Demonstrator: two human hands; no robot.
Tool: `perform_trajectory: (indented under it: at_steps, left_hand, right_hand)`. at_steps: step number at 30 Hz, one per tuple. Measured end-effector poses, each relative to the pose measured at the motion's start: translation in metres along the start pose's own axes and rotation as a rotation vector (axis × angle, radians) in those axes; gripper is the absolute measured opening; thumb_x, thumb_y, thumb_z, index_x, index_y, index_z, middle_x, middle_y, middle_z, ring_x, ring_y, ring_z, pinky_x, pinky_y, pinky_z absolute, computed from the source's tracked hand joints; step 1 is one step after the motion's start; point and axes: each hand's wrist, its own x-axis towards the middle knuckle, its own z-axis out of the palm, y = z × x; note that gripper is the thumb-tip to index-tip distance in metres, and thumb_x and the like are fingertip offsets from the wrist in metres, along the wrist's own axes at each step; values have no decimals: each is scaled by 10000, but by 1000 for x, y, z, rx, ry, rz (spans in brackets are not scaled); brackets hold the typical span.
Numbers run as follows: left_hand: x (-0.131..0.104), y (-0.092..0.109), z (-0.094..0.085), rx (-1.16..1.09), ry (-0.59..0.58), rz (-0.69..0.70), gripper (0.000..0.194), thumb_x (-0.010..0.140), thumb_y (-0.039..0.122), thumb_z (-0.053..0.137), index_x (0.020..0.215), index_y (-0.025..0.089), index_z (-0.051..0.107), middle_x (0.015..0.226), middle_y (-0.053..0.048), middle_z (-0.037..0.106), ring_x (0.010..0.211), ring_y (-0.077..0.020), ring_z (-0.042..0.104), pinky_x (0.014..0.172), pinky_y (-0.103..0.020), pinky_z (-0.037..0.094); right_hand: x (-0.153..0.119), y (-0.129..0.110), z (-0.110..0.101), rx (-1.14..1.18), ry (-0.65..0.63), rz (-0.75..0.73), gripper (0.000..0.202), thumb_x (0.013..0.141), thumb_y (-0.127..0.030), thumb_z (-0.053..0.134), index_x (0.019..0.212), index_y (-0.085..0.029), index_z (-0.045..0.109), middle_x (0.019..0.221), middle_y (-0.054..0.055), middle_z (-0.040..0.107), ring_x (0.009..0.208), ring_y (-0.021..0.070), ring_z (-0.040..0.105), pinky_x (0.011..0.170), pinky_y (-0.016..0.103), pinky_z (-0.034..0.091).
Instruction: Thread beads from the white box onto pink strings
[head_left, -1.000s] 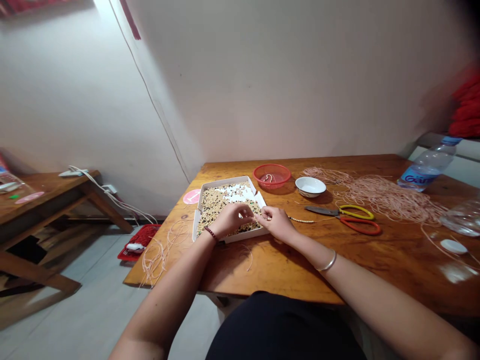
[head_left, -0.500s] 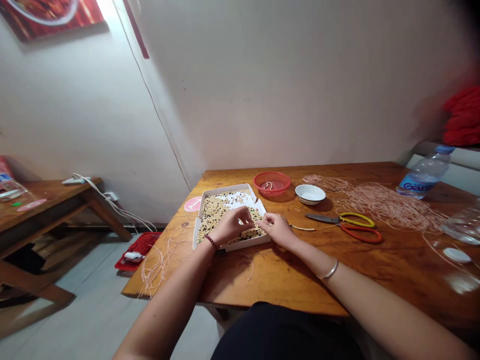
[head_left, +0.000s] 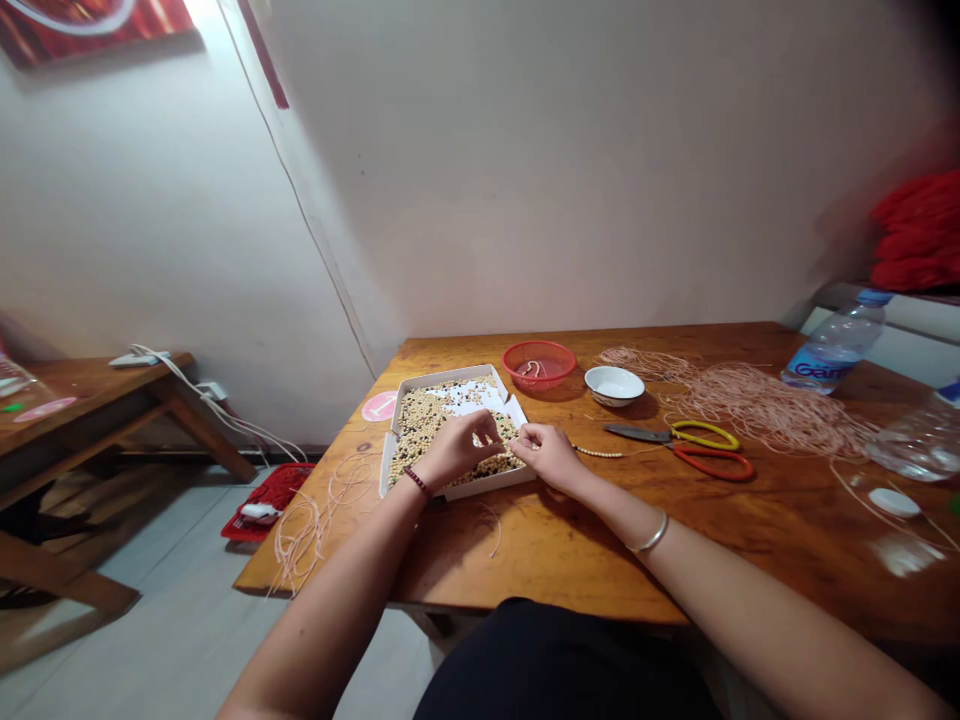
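Observation:
A shallow white box [head_left: 452, 491] holds many small cream beads [head_left: 424, 415] with some dark ones among them. Over its near right part, my left hand [head_left: 457, 450] has thumb and fingertips pinched together; what lies in the pinch is too small to make out. Close beside it, at the box's right corner, my right hand [head_left: 551, 457] is closed with its fingertips almost meeting the left ones. A beaded string [head_left: 598, 453] trails out behind the right hand onto the table, its thin end running toward the scissors [head_left: 675, 448]. The fingers hide the rest of it.
Behind the box stand a red plastic basket [head_left: 538, 366] with a short beaded piece inside and a white bowl [head_left: 614, 386]. Loose pink cord [head_left: 757, 405] is heaped at right, near a water bottle [head_left: 832, 345]. More cord [head_left: 304, 535] hangs over the table's left edge.
The view has shifted slightly, so the scene sits a little further left. My left fingertips have drawn closer together; my right hand stays closed at the box corner.

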Motion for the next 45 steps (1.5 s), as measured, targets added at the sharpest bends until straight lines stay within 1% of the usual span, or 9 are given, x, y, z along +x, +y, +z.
perform_trajectory:
  at_steps: [7, 11, 14, 17, 21, 24, 31, 40, 45]
  left_hand:
    - [0, 2, -1, 31, 22, 49, 161, 719, 259, 719, 752, 163, 594, 719, 11, 646, 647, -97, 573, 595, -195, 407]
    - [0, 2, 2, 20, 10, 57, 192, 731, 322, 711, 758, 165, 604, 718, 8, 652, 645, -101, 578, 593, -201, 406]
    - [0, 0, 4, 14, -1, 42, 218, 732, 355, 706, 753, 164, 602, 728, 3, 656, 649, -106, 579, 595, -208, 409]
    - [1, -2, 4, 2, -9, 41, 225, 726, 356, 713, 738, 162, 600, 725, 3, 657, 648, -104, 579, 601, -207, 413]
    - [1, -3, 1, 11, -13, 29, 231, 730, 372, 710, 735, 165, 606, 719, 4, 661, 657, -110, 589, 600, -209, 410]
    - [0, -2, -1, 25, -5, 15, 234, 723, 376, 715, 732, 167, 610, 721, 5, 665, 661, -113, 593, 603, -212, 409]
    - [1, -3, 1, -6, -17, 36, 220, 729, 357, 714, 737, 162, 613, 719, 2, 668, 661, -109, 599, 611, -209, 419]
    - [0, 1, -2, -34, -8, 9, 273, 738, 418, 691, 720, 159, 604, 725, -9, 673, 656, -114, 597, 615, -217, 432]
    - [0, 2, -4, -44, 16, 19, 270, 740, 417, 689, 712, 163, 603, 715, -4, 672, 650, -110, 595, 613, -214, 431]
  right_hand:
    - [-1, -2, 0, -8, -2, -2, 285, 721, -354, 544, 575, -189, 365, 531, -52, 345, 533, 92, 330, 513, 220, 225]
    - [-1, -3, 0, -26, -16, -7, 288, 740, -383, 535, 578, -187, 400, 532, -45, 381, 544, 99, 358, 517, 223, 232]
    - [-1, -4, -1, 4, -29, -12, 312, 760, -423, 519, 581, -184, 426, 535, -41, 398, 542, 102, 368, 511, 224, 238]
    - [-1, -2, 0, 33, -23, -11, 334, 739, -446, 545, 575, -183, 422, 525, -45, 383, 528, 98, 351, 500, 222, 236]
    - [2, 2, 2, 97, 16, 9, 307, 716, -391, 555, 546, -184, 404, 517, -43, 376, 527, 97, 346, 498, 220, 245]
    - [2, 1, 2, 166, 13, 18, 295, 714, -367, 539, 535, -187, 389, 513, -41, 368, 529, 98, 343, 499, 220, 255]
    - [-1, -5, 1, 129, 14, 13, 271, 702, -317, 540, 537, -187, 368, 517, -48, 342, 530, 94, 327, 500, 221, 237]
    - [1, -2, 1, 160, 17, 2, 267, 693, -314, 535, 527, -190, 366, 514, -43, 343, 531, 96, 336, 505, 221, 250]
    - [4, 0, 0, 208, 47, 20, 275, 690, -326, 540, 529, -194, 362, 510, -45, 333, 518, 93, 326, 495, 223, 245]
